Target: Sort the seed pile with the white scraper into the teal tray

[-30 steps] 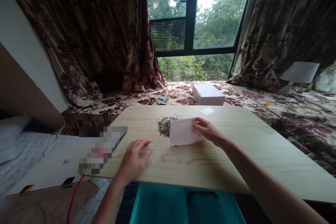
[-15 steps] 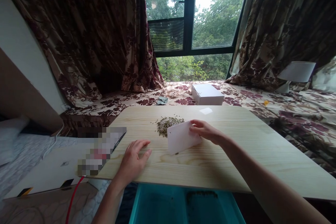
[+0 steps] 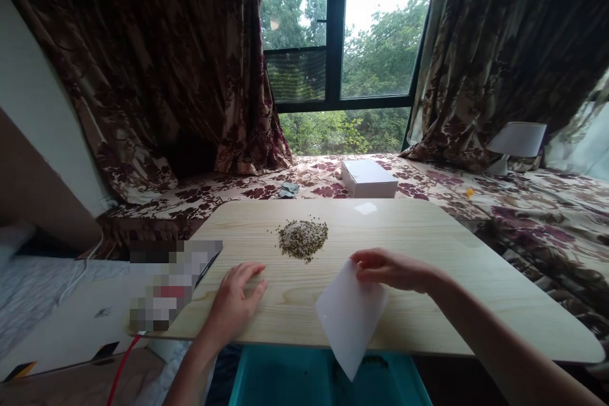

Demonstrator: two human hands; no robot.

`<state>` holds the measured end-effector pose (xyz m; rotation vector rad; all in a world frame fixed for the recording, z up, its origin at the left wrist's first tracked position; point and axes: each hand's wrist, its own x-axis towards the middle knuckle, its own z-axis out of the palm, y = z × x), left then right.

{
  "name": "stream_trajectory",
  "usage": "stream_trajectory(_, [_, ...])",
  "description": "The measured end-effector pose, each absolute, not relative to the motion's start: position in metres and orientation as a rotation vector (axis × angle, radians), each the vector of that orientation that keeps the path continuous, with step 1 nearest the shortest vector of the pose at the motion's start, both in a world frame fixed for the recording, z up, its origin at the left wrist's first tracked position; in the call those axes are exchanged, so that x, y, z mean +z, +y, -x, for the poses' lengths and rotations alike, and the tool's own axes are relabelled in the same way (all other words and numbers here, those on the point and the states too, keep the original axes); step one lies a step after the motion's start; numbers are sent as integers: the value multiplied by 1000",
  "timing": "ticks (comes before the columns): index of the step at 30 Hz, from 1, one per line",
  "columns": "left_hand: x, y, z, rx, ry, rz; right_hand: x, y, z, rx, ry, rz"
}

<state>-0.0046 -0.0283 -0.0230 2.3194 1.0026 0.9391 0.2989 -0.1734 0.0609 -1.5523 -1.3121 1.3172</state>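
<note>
My right hand (image 3: 387, 269) pinches the upper corner of a thin white card (image 3: 349, 317), which hangs tilted with its lowest corner over the table's front edge. My left hand (image 3: 238, 295) rests at the left part of the wooden table (image 3: 423, 323), fingers apart and holding nothing. Between and beyond both hands lies a heap of small green beans mixed with white grains (image 3: 303, 239). Below the front edge sits a teal tray (image 3: 280, 377) with a divider. Dark bits lie in its right compartment, partly hidden by the card.
A blurred-out flat item (image 3: 171, 285) lies on the table's left edge, with a red cable (image 3: 124, 365) below it. Behind the table, a white box (image 3: 370, 179), a grey cloth (image 3: 288, 189) and a lamp (image 3: 517, 139) stand on the floral-covered sill.
My right hand has drawn the card away from the heap, towards me and over the table's front edge, turning it point down. My left hand has stayed nearly in place.
</note>
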Motion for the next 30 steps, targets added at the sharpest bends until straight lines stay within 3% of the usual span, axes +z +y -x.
stream_trajectory(4, [-23, -29, 4, 965, 1009, -2321, 65, -188, -308, 1279, -1301, 1580])
stream_trajectory(13, [-20, -31, 2, 992, 1010, -2325, 38, -169, -321, 667, -886, 1572])
stream_trajectory(30, [-21, -30, 3, 973, 1013, -2321, 29, -136, -301, 655, -865, 1565])
